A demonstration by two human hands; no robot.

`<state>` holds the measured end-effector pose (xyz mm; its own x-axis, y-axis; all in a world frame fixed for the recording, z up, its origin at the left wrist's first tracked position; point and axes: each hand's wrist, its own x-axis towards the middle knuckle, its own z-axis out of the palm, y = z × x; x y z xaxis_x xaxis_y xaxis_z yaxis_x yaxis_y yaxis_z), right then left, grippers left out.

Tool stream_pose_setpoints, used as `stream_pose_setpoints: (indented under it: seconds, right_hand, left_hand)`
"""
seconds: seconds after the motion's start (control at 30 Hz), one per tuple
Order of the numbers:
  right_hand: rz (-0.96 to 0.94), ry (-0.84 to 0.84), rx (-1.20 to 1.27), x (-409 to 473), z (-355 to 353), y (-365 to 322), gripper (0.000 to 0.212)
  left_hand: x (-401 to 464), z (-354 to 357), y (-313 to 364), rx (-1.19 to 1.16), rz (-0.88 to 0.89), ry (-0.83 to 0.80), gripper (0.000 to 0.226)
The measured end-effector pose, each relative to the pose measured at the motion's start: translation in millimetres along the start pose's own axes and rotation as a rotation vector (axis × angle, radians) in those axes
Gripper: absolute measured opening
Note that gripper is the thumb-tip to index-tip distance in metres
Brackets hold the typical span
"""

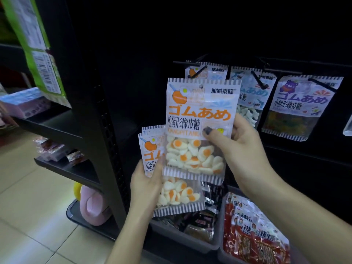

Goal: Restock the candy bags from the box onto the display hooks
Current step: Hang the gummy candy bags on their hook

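Gripped low in the left hand [145, 184] is a small stack of fried-egg candy bags [177, 195], fingers curled round its left edge, while one more fried-egg bag [198, 128] is pinched by its right edge between thumb and fingers of the right hand [242, 141] and held upright in front of the dark display panel. Just above and behind that raised bag, a matching bag [207, 72] is already hung on the leftmost display hook [196, 70]; further right, a shark-candy bag [251, 92] and a bear-candy bag [302, 103] are hung on neighbouring hooks. No supply box is plainly identified; only bins of other snacks [253, 235] are seen below. Judged from this, the hanging step is in hand: the raised bag's top hole must next be lifted and lined up with the hook's tip, then slid back.
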<state>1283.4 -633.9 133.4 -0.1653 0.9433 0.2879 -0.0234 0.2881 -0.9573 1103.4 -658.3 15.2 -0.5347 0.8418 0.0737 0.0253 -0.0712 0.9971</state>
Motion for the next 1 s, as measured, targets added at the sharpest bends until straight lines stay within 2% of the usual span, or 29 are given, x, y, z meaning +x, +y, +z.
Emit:
stream_pose_setpoints:
  seconds: [0.27,0.53,0.9,1.0]
  right_hand:
    - [0.049,-0.038,0.109,20,14,-8,0.025]
    - [0.087,-0.04,0.14,28,28,-7,0.025]
    - [0.128,0.026,0.103,39,23,6,0.025]
    - [0.149,0.065,0.103,52,22,12,0.024]
  left_hand:
    - [-2,4,-6,0.063,0.03,-0.075,0.003]
    - [0,12,-7,0.051,0.017,-0.099,0.017]
    - [3,14,-10,0.129,-0.012,-0.134,0.01]
    - [5,11,-14,0.157,-0.096,-0.153,0.029]
